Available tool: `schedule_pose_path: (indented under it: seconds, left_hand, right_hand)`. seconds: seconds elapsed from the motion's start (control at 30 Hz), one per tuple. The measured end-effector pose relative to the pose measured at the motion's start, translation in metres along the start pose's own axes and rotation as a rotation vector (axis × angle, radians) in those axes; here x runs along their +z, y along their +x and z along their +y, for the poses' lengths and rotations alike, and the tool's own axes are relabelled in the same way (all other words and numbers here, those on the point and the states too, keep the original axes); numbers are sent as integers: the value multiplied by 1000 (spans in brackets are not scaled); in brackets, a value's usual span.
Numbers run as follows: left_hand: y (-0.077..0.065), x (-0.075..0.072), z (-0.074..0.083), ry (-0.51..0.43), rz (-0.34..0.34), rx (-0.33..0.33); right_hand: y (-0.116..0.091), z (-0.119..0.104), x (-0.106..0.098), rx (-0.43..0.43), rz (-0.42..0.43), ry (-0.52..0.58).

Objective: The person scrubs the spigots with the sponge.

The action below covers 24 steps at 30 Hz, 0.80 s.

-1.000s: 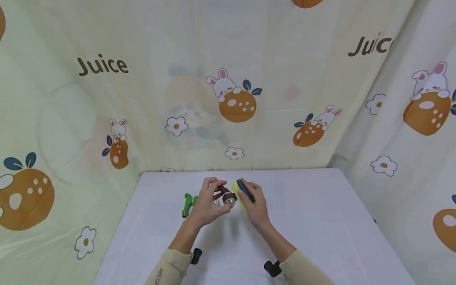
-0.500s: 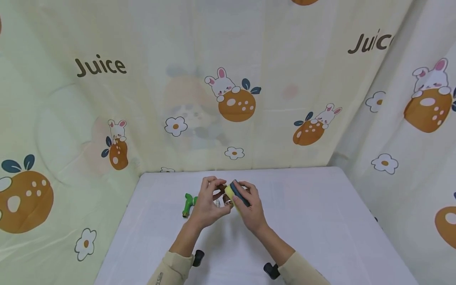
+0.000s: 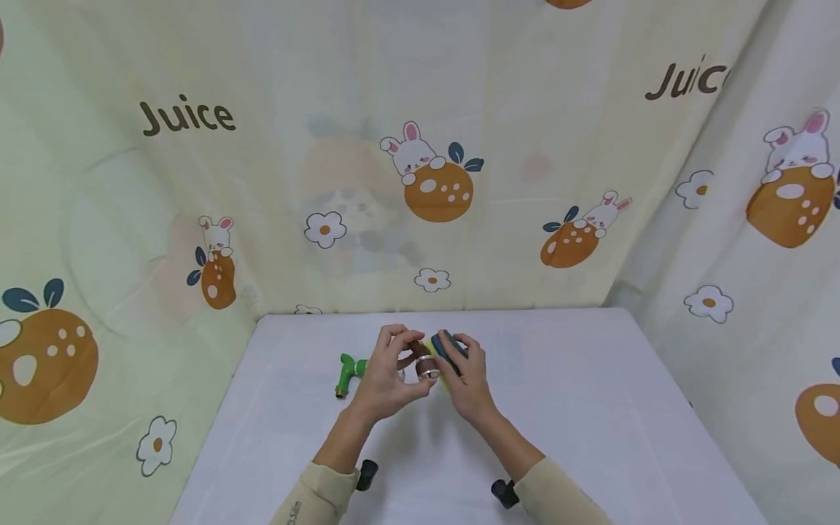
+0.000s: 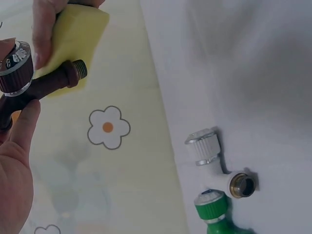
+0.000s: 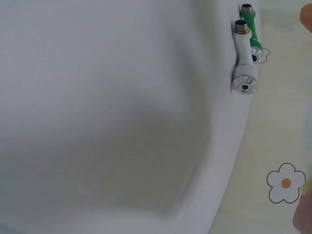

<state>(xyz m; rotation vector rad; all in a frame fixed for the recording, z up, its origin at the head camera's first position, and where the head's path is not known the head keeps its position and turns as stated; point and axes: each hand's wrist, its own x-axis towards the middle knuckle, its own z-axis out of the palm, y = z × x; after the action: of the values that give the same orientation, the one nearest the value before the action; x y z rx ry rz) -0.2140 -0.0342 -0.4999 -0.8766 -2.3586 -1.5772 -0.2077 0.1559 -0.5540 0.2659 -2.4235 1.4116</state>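
Note:
My left hand (image 3: 383, 379) holds a brown tap (image 4: 56, 80) up above the table, with fingertips at its upper end and the thumb near its silver-trimmed knob. In the left wrist view the tap's threaded end sticks out in front of the sponge (image 4: 80, 31). That sponge, yellow with a dark blue scouring side, is gripped by my right hand (image 3: 471, 386) close against the tap's right side. The right thumb lies beside the knob in the head view. Only a bit of the right hand (image 5: 304, 214) shows at the edge of the right wrist view.
A green tap (image 3: 348, 375) and a white tap (image 5: 243, 56) lie side by side on the white table (image 3: 558, 408), left of the hands and partly behind the left one. A printed curtain (image 3: 512, 146) hangs along the table's back and sides.
The sponge first moved left over the brown tap, then back to the right and behind it. The tap's knob now shows more fully. The left hand stays in nearly the same place.

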Motion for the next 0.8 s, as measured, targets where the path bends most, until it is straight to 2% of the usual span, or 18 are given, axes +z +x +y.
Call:
schedule_pose_path:
  seconds: [0.1,0.2,0.3,0.37,0.43,0.53,0.67,0.8]
  left_hand:
    - [0,1,0,-7,-5,-5]
    - [0,0,0,-21,-8,-17]
    - [2,-3,-2,-72,17,-55]
    - [3,-4,-2,-148,49,-99]
    - [5,-4,-3,-242,80,-155]
    - [8,-3,-2,-353,112,-232]
    - [12,-1,3,-434,119,-296]
    - [14,-1,6,-513,97,-326]
  right_hand:
    - [-1,7,0,15,36,-100]
    - [-1,11,-2,64,91,-126]
    - [-2,13,-4,108,181,-25]
    - [-6,12,-5,108,238,64]
    - [-11,7,-4,59,268,139]
    - [-19,-3,-1,-93,267,163]
    - [-24,-13,8,-325,245,76]
    - [-20,-17,15,-419,267,-8]
